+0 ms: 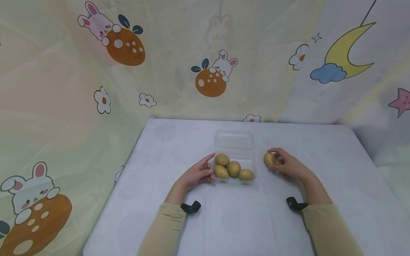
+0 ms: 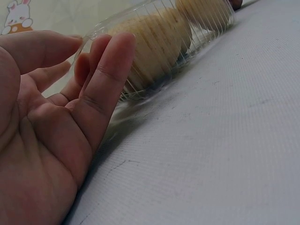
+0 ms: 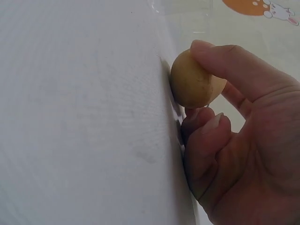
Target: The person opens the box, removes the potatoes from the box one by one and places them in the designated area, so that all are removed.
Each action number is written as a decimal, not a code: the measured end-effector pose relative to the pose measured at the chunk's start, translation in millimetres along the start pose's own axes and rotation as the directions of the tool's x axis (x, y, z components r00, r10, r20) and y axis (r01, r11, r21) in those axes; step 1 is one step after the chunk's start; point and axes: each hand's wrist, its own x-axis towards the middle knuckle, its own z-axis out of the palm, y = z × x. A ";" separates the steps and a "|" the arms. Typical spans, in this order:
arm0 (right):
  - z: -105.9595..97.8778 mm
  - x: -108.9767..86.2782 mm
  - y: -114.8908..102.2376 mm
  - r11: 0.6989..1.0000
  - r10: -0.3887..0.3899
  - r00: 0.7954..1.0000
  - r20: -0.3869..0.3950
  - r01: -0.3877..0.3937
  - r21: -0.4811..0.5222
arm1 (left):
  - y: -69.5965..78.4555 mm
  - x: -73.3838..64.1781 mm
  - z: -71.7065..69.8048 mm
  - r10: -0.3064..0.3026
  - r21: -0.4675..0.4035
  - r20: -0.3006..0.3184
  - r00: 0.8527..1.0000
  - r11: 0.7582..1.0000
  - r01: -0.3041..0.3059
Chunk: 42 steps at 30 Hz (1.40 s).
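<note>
A clear plastic clamshell box [image 1: 235, 155] lies with its lid folded back, away from the person. Several small yellow potatoes [image 1: 234, 169] sit in its near half. My left hand [image 1: 197, 174] rests its fingers against the box's left side, the index finger stretched along the edge. In the left wrist view, those fingers [image 2: 112, 65] touch the ribbed wall, with potatoes [image 2: 147, 44] behind it. To the right of the box, my right hand [image 1: 289, 165] pinches another potato [image 3: 191, 80] between thumb and fingers, at the table surface. Whether it bears on the table is unclear.
The white-covered table [image 1: 243, 220] reaches back to a hanging cloth [image 1: 173, 64] printed with rabbits, flowers and a moon. A black wrist device is worn on the left [image 1: 191, 207] and another on the right [image 1: 296, 204].
</note>
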 end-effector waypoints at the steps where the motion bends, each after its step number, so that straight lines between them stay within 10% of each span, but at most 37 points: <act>1: -0.2 -0.4 -0.7 1.000 -0.002 1.000 -0.002 0.002 0.003 | 0.1 -0.1 0.0 -0.001 -0.001 -0.001 1.000 1.000 0.001; 42: 2.4 -0.7 1.0 0.997 0.047 0.998 0.035 -0.049 0.063 | -0.9 -0.2 -1.6 0.002 -0.007 0.007 1.000 1.000 -0.002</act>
